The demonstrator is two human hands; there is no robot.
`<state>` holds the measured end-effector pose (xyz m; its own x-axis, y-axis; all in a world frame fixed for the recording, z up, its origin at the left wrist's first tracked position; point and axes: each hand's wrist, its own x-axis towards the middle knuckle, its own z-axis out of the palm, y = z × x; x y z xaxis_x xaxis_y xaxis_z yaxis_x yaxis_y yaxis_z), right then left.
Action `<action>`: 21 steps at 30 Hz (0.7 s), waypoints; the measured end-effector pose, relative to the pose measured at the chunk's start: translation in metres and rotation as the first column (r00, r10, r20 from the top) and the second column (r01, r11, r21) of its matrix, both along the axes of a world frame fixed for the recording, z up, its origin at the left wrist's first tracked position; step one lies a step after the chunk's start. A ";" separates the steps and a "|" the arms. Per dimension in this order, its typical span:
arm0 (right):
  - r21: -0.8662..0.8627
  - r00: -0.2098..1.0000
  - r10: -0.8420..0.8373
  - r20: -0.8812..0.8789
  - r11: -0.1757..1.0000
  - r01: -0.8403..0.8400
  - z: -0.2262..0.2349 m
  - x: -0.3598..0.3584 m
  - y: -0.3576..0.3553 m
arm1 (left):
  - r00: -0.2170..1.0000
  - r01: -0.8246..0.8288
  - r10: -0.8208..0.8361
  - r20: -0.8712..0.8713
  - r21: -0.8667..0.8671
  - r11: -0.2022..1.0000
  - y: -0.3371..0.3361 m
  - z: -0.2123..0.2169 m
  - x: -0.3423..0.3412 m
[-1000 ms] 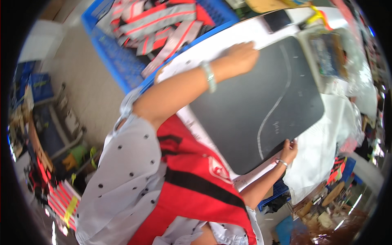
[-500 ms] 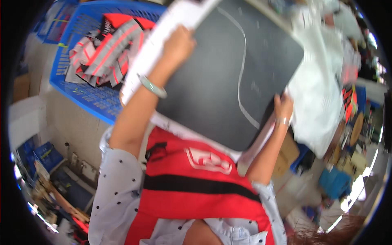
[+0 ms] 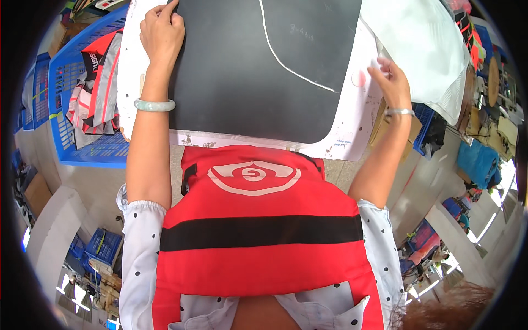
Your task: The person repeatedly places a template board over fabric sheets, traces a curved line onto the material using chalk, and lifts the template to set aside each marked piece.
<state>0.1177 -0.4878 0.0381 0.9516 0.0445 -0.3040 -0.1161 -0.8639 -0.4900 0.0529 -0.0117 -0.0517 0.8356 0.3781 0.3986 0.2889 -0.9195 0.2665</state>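
A large black sheet (image 3: 247,71) with a white curved chalk line lies flat on a white table (image 3: 346,137). My left hand (image 3: 162,30) rests on the sheet's far left edge, fingers curled over it; a pale green bangle circles that wrist. My right hand (image 3: 390,82) sits just beyond the sheet's right edge on the white table top, fingers bent and fingertips pressing down, with a thin bracelet at the wrist. I wear a red vest (image 3: 258,231) with a black band over a dotted white shirt.
A blue plastic crate (image 3: 82,110) with red and grey striped garments stands left of the table. White cloth (image 3: 429,49) is heaped at the table's right side. Boxes, blue bins and bags crowd the floor to the right and lower left.
The view has swung so the table now lies straight ahead. My left hand stays on the sheet's left edge; my right hand has shifted from the sheet's edge onto the white table.
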 end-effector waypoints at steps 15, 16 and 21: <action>0.026 0.996 -0.041 0.079 0.999 0.039 -0.016 -0.037 0.001 | 0.993 0.017 -0.038 0.115 0.173 0.985 -0.027 0.015 -0.001; 0.032 0.996 -0.026 0.088 0.999 0.023 -0.016 -0.037 0.001 | 0.987 0.025 -0.058 0.151 0.215 0.976 -0.028 0.014 -0.001; -0.077 0.989 0.086 0.120 0.994 -0.077 -0.020 -0.034 0.000 | 0.943 0.317 -0.330 0.045 0.186 0.930 -0.023 0.013 0.006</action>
<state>0.0832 -0.4876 0.0186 0.9760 0.1060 -0.1902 0.0137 -0.9017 -0.4321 0.0591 -0.0348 -0.0385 0.8665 0.0115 0.4990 -0.0461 -0.9936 0.1030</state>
